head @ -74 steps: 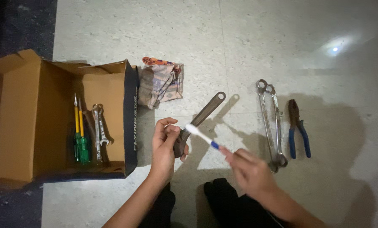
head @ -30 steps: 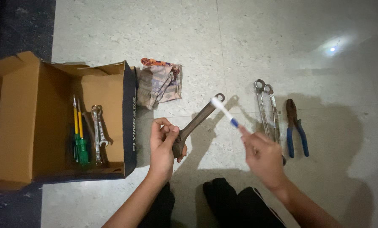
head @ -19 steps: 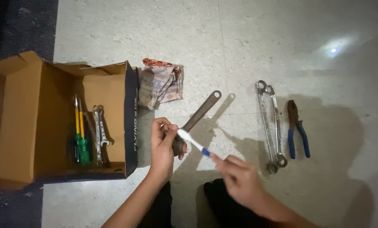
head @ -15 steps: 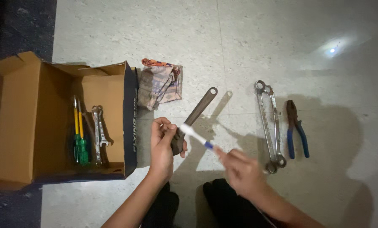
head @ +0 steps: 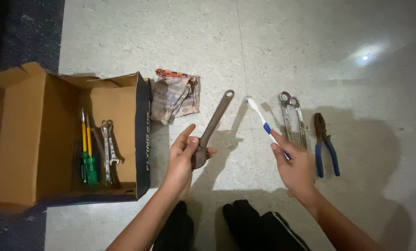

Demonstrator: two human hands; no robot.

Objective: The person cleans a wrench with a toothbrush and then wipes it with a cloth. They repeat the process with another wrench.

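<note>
Wrench (head: 211,128) gripped in left hand (head: 182,160), toothbrush (head: 263,125) in right hand (head: 296,167), brown box (head: 12,139) leftward.

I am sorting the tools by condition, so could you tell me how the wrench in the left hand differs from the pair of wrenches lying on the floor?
The held wrench looks dark and rusty; the floor wrenches are shiny silver. The held one is lifted and tilted; the pair lies flat, side by side. Both have a ring at the far end.

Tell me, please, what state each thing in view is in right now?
Left hand: gripping the rusty wrench, raised.
Right hand: holding the toothbrush, clear of the wrench.
Cardboard box: open, screwdrivers and spanners inside.
Pliers: shut, on the floor.
Cloth: crumpled.
</note>
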